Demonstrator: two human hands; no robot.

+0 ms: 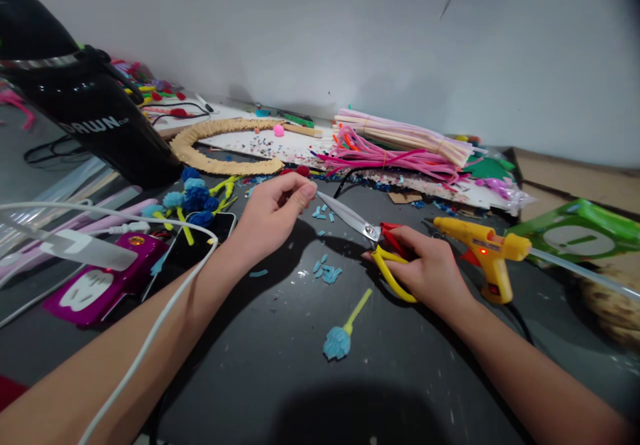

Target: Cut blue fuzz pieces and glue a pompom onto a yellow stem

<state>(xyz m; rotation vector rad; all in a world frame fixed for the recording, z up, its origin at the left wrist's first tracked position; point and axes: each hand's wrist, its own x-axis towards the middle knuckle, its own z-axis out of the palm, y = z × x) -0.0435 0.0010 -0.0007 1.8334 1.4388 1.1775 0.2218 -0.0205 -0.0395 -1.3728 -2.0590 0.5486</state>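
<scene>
Scissors [350, 217] with one red and one yellow handle are in my right hand [425, 261], their blades close together and pointing left. My left hand [277, 208] is closed in a pinch right at the blade tips; whatever its fingertips hold is hidden. Small light-blue cut pieces [327, 273] lie scattered on the dark table [240, 378] below the blades. Nearer to me rests a light-blue flower [337, 343] with a yellow-green stem. Left of my left hand is a bunch of dark and light blue flowers [196, 198].
A yellow glue gun [483, 248] with a lit red light stands right, before a green box [580, 231]. Pink pipe cleaners [395, 151] and a tan wrapped ring [200, 158] lie behind. A black bottle [95, 105], purple power strip [103, 285] and white cable [165, 318] are left.
</scene>
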